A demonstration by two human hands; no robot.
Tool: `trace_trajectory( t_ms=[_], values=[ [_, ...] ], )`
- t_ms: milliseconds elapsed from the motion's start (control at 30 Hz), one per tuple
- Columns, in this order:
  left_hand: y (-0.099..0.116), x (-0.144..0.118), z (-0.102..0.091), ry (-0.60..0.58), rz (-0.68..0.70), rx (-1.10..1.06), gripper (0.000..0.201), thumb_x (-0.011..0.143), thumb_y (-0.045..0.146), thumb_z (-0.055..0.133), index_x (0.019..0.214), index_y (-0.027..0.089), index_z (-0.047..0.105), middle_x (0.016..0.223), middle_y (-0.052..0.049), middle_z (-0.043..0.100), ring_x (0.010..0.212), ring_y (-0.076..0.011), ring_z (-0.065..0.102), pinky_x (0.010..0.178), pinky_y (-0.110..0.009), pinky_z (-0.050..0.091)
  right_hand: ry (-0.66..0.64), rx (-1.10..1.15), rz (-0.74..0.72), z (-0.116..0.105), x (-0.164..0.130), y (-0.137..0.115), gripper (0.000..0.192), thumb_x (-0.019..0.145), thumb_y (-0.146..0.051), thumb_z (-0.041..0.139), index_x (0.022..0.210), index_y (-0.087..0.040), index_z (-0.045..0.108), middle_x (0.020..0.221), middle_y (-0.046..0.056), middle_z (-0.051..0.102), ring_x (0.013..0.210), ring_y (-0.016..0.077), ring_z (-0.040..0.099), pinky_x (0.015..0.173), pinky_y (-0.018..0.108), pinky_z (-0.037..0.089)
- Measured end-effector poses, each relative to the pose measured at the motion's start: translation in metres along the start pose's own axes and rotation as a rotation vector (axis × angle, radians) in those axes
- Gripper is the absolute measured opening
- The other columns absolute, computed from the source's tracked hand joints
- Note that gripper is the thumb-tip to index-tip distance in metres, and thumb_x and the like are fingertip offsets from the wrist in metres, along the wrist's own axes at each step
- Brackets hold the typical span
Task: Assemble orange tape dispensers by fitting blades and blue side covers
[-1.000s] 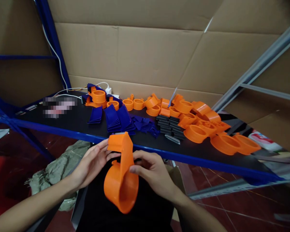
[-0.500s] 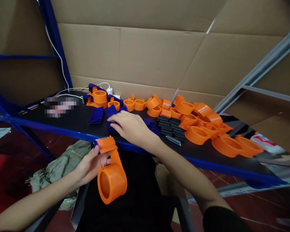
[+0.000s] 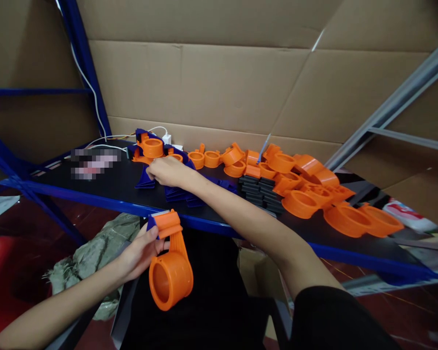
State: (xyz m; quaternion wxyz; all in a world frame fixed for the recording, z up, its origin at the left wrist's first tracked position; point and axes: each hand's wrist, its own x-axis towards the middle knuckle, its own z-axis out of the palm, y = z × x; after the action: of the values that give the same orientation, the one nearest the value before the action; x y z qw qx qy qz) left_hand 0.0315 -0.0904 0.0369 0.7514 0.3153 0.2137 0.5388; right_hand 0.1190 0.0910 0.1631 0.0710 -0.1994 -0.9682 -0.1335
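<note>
My left hand [image 3: 140, 253] holds an orange plastic tape-dispenser body [image 3: 171, 265] by its top end, below the table's front edge; the round hoop hangs downward and a small toothed metal blade sits at the top. My right hand [image 3: 168, 171] reaches over the black table [image 3: 105, 182] and rests, fingers curled, on stacks of dark blue plastic pieces [image 3: 146, 177]. Whether it grips one I cannot tell. More blue pieces [image 3: 180, 194] lie under my forearm.
Many orange dispenser bodies [image 3: 306, 194] crowd the table's right half, with a stack of black flat parts [image 3: 261, 192] in the middle. A white charger and cables [image 3: 166, 137] lie at the back. Cardboard walls stand behind. A blue rail [image 3: 95, 201] edges the table.
My right hand let go of the orange body, reached onto the table and moved left to the blue stacks. My left hand now holds the body alone, its hoop turned downward.
</note>
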Motion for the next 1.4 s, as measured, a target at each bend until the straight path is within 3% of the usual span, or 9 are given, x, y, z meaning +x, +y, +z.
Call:
trace_trajectory(
  t_ms=[167, 333, 467, 633, 800, 867, 967, 1067, 1400],
  values=[
    [-0.001, 0.002, -0.002, 0.014, 0.006, 0.015, 0.039, 0.086, 0.040, 0.072, 0.118, 0.019, 0.065, 0.117, -0.014, 0.073, 0.092, -0.0276, 0.074, 0.078, -0.037, 0.057, 0.016, 0.043, -0.043, 0.005, 0.000, 0.002, 0.033, 0.087, -0.003, 0.054, 0.112, -0.017, 0.069, 0.101, 0.010, 0.069, 0.089, 0.0210, 0.062, 0.070, 0.031, 0.037],
    [-0.002, 0.001, -0.002, 0.046, 0.025, 0.030, 0.046, 0.086, 0.037, 0.072, 0.129, 0.025, 0.060, 0.123, -0.011, 0.071, 0.103, -0.0295, 0.071, 0.089, -0.042, 0.054, 0.018, 0.070, -0.034, 0.010, 0.002, -0.001, 0.022, 0.088, -0.004, 0.052, 0.094, -0.014, 0.071, 0.096, 0.009, 0.069, 0.088, 0.0211, 0.061, 0.071, 0.031, 0.038],
    [-0.003, 0.002, -0.002, 0.051, 0.053, 0.040, 0.037, 0.086, 0.035, 0.073, 0.120, 0.022, 0.066, 0.115, -0.011, 0.074, 0.096, -0.0265, 0.072, 0.085, -0.038, 0.055, 0.122, 0.127, 0.011, 0.005, 0.004, -0.001, 0.019, 0.091, -0.010, 0.050, 0.101, -0.013, 0.066, 0.102, 0.010, 0.067, 0.097, 0.0222, 0.060, 0.077, 0.032, 0.040],
    [0.000, 0.003, 0.001, 0.061, 0.039, 0.045, 0.044, 0.086, 0.043, 0.071, 0.123, 0.020, 0.063, 0.121, -0.014, 0.071, 0.095, -0.0274, 0.072, 0.083, -0.039, 0.056, 0.488, 0.650, 0.178, -0.017, 0.004, 0.000, 0.015, 0.094, -0.019, 0.050, 0.107, -0.013, 0.054, 0.100, 0.006, 0.065, 0.091, 0.0144, 0.058, 0.084, 0.029, 0.045],
    [0.003, 0.002, 0.003, 0.174, 0.093, 0.045, 0.062, 0.080, 0.050, 0.075, 0.130, 0.019, 0.058, 0.123, -0.015, 0.070, 0.105, -0.0306, 0.069, 0.094, -0.045, 0.053, 0.614, 1.079, 0.311, -0.050, -0.046, -0.025, 0.025, 0.101, -0.022, 0.037, 0.120, -0.017, 0.052, 0.101, 0.002, 0.065, 0.094, 0.0143, 0.061, 0.087, 0.031, 0.049],
    [0.003, 0.001, 0.005, 0.220, 0.119, 0.033, 0.064, 0.079, 0.051, 0.076, 0.132, 0.020, 0.057, 0.120, -0.014, 0.071, 0.108, -0.0311, 0.069, 0.098, -0.047, 0.051, 0.578, 1.090, 0.290, -0.057, -0.081, -0.043, 0.028, 0.102, -0.020, 0.035, 0.116, -0.017, 0.059, 0.116, 0.003, 0.064, 0.111, 0.0156, 0.059, 0.100, 0.034, 0.044],
    [0.001, 0.001, 0.009, 0.222, 0.132, 0.009, 0.060, 0.081, 0.049, 0.074, 0.132, 0.022, 0.057, 0.118, -0.012, 0.073, 0.111, -0.0318, 0.068, 0.102, -0.048, 0.050, 0.320, 1.066, 0.276, -0.051, -0.128, -0.071, 0.029, 0.099, -0.033, 0.050, 0.123, -0.022, 0.063, 0.126, 0.004, 0.062, 0.119, 0.0184, 0.057, 0.106, 0.036, 0.041],
    [-0.001, 0.001, 0.013, 0.230, 0.133, 0.009, 0.052, 0.084, 0.046, 0.072, 0.128, 0.021, 0.060, 0.117, -0.011, 0.073, 0.112, -0.0312, 0.068, 0.104, -0.046, 0.049, 0.128, 1.023, 0.312, -0.032, -0.154, -0.089, 0.065, 0.081, -0.044, 0.076, 0.140, -0.027, 0.054, 0.126, 0.006, 0.061, 0.112, 0.0220, 0.059, 0.100, 0.039, 0.046],
    [-0.003, -0.002, 0.015, 0.240, 0.091, 0.040, 0.052, 0.084, 0.041, 0.074, 0.131, 0.025, 0.058, 0.119, -0.009, 0.072, 0.109, -0.0296, 0.069, 0.103, -0.046, 0.050, 0.207, 0.946, 0.430, 0.002, -0.158, -0.099, 0.066, 0.089, -0.042, 0.067, 0.149, -0.022, 0.046, 0.116, 0.008, 0.058, 0.109, 0.0220, 0.059, 0.100, 0.039, 0.045]
  ],
)
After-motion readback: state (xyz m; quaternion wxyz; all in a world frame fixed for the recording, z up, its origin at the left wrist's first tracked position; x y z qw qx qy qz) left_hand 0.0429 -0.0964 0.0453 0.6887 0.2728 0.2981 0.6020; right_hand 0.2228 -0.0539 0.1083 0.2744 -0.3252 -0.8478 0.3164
